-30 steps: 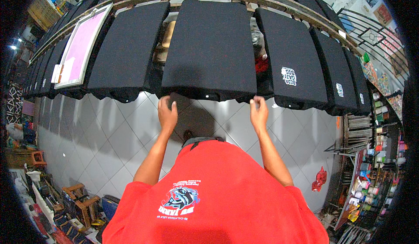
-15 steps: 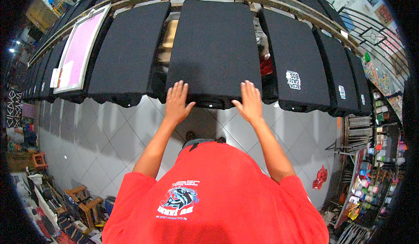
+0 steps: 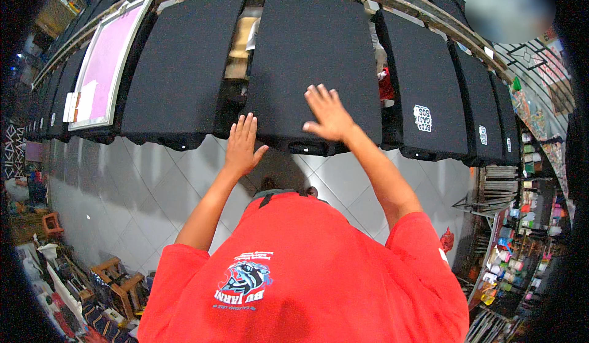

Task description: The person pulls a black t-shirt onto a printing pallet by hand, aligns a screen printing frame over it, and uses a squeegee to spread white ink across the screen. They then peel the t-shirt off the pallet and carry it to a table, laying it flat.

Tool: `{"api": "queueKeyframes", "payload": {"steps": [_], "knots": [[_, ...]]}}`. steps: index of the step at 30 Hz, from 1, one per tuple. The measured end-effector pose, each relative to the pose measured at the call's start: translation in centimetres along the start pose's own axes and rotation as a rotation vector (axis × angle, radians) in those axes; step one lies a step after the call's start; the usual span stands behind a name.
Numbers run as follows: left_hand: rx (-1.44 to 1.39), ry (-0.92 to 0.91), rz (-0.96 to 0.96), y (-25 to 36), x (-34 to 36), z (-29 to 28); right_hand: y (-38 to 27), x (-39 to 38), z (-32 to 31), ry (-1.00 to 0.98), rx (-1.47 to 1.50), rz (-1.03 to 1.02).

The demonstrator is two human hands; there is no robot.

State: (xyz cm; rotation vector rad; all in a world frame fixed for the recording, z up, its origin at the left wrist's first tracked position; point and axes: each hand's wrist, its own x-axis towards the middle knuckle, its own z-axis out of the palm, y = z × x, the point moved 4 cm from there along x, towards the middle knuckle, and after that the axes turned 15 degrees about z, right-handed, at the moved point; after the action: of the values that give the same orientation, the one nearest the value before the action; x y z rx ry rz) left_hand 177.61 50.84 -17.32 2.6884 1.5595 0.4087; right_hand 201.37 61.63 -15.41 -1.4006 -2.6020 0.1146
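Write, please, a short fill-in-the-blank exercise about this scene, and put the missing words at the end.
1. Of the left hand and the right hand, the ____ one reaches farther over the middle black cloth-covered piece.
2. The person's shirt is ____.
3. The pink panel in a pale frame lies to the ____ of both hands.

Missing words: right; red; left.

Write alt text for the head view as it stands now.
A person's open right grip is spread over a black fabric-covered board, with the left grip, also open, at its near left corner. More black boards line up on both sides, and a pale-framed pink panel lies on one to the left.
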Motion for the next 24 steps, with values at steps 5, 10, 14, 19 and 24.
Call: {"api": "queueKeyframes", "payload": {"steps": [5, 10, 14, 19, 24], "knots": [[-0.047, 0.011, -0.005, -0.3, 0.4, -0.4, -7.1, -4.3, 0.6, -0.115, 0.046, -0.266], [-0.103, 0.152, 0.077, -0.1, 5.5, -2.0, -6.4, -3.9, -1.4, -0.158, 0.172, -0.304], [0.048, 0.038, -0.004, -1.9, 9.8, -0.5, 3.8, -2.1, -1.5, 0.012, 0.010, 0.274], [-0.040, -0.027, -0.073, -1.0, 7.0, -1.0, 6.0, -7.4, -0.8, -0.081, 0.002, 0.422], [-0.040, -0.170, -0.096, -1.0, 6.4, -1.2, 8.6, -5.2, -1.6, -0.183, 0.047, 0.181]]}}
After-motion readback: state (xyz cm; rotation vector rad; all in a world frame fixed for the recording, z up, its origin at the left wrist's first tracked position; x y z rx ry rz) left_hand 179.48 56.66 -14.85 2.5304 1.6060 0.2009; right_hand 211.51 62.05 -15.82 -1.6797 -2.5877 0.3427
